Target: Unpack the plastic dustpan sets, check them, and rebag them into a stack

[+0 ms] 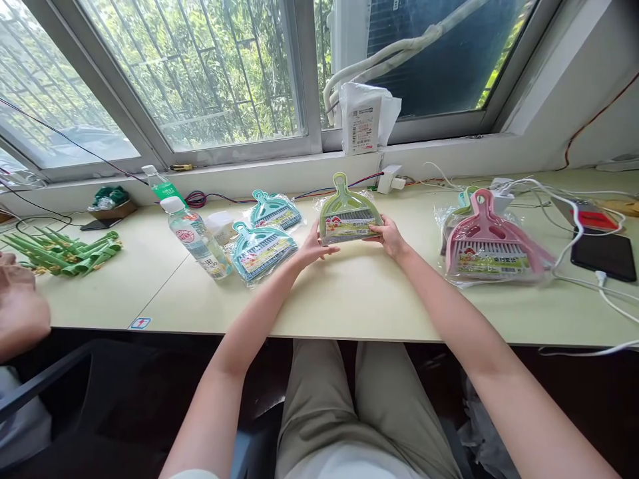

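Observation:
Between my two hands a green dustpan and brush set (349, 216) in clear wrapping is held upright over the table. My left hand (315, 249) grips its lower left corner, and my right hand (389, 235) pinches its lower right edge. Left of it lie two packaged blue sets, the nearer one (264, 252) in front of the farther one (275, 211). To the right, a packaged pink dustpan set (492, 243) leans on another set with a green handle (468, 197).
Two plastic bottles, one clear (197, 238) and one green-labelled (162, 183), stand at left. Green folded strips (74, 253) lie beside another person's hand (20, 303). A black phone (603, 255) and white cables (574, 219) are at right. A wrapped box (363, 123) sits on the sill.

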A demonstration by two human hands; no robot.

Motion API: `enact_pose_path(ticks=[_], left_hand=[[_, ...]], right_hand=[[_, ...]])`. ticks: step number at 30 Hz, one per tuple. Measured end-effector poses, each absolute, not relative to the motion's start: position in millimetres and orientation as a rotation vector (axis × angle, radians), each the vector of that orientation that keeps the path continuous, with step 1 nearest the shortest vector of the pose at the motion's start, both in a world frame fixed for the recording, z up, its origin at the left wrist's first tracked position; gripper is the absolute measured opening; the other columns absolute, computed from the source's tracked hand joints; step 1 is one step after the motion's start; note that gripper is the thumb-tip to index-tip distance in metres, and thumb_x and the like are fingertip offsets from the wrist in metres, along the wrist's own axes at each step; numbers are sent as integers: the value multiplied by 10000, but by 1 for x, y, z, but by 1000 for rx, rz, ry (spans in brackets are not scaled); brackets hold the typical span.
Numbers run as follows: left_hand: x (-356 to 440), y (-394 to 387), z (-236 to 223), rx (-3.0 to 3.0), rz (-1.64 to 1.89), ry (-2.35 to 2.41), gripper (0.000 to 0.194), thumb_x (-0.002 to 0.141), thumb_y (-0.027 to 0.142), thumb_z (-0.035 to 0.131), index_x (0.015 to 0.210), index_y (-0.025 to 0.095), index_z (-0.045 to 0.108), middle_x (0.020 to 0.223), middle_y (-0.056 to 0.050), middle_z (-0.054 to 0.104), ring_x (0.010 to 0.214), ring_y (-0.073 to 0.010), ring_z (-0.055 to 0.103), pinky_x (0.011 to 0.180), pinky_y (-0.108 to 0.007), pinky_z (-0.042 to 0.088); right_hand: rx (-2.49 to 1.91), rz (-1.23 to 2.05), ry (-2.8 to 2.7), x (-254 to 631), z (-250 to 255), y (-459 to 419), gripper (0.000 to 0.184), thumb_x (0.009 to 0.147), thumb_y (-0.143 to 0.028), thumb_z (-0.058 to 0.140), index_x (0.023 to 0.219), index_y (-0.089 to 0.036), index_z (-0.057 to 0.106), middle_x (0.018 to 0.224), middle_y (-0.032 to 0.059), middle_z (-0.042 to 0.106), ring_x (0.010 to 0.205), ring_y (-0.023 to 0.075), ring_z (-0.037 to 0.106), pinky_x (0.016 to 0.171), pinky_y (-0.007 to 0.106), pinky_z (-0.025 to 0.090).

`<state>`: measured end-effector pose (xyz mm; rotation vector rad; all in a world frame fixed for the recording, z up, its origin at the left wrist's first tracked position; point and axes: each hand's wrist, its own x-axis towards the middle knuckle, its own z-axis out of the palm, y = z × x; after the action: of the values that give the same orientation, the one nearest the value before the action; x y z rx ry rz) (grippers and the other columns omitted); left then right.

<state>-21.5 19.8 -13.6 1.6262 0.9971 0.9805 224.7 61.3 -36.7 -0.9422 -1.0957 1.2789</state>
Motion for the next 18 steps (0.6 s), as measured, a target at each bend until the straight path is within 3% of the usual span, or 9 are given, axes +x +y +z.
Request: enact_pose_path(ticks=[3,6,8,10,13,15,18], left_hand=[[-25,32,-21,1572,1147,1213,477,853,261,598,1306,214,454,979,-44,668,462,-57,524,445,-211,400],[-26,35,-25,1606,1211,1449,364,897,180,472,1260,209,468,907,-17,671,425,-71,492,538,-268,471],[-24,30,-25,1682,1260,1615,410,906,153,426,1313,206,421,934,-41,679,558,-138,606,696,-343,524],[-20,23,-25,1750,1428,1758,469,906,152,424,1368,191,359,1103,-113,651,890,-231,679,872,-424,511],[-16,13,-21,1995,1787,1650,518,898,207,488,1388,194,323,1438,-188,415,1379,-286,410,1097,-479,382],[-16,9,-18,2128,1943,1487,496,910,211,465,1385,219,324,1493,-175,326,1453,-270,286,1153,-498,318],[-18,1,-16,2256,1916,1330,443,929,205,419,1366,240,358,1486,-168,327,1442,-275,296,1150,-537,313]], right_hand=[[-1018,1231,-1171,220,-38,61,360,699,-201,702,1011,-228,524,924,18,692,774,167,690,637,344,649],[-1056,1122,-1244,212,-43,64,468,614,-270,799,987,-235,519,981,16,672,800,179,678,602,350,643],[-1059,1081,-1244,208,-46,68,532,551,-298,846,976,-230,533,1020,22,657,801,185,671,596,364,642],[-1077,1085,-1209,204,-46,78,570,519,-309,869,986,-224,555,1002,28,654,778,185,667,601,370,639],[-1084,1092,-1135,192,-34,104,598,510,-299,878,1021,-217,578,970,36,667,773,185,666,629,354,627],[-1023,1094,-1133,176,-20,127,627,512,-284,872,1066,-219,586,980,41,679,810,185,671,667,332,615],[-872,1094,-1175,135,0,159,686,569,-313,827,1194,-241,553,1003,35,693,851,178,679,719,324,597]])
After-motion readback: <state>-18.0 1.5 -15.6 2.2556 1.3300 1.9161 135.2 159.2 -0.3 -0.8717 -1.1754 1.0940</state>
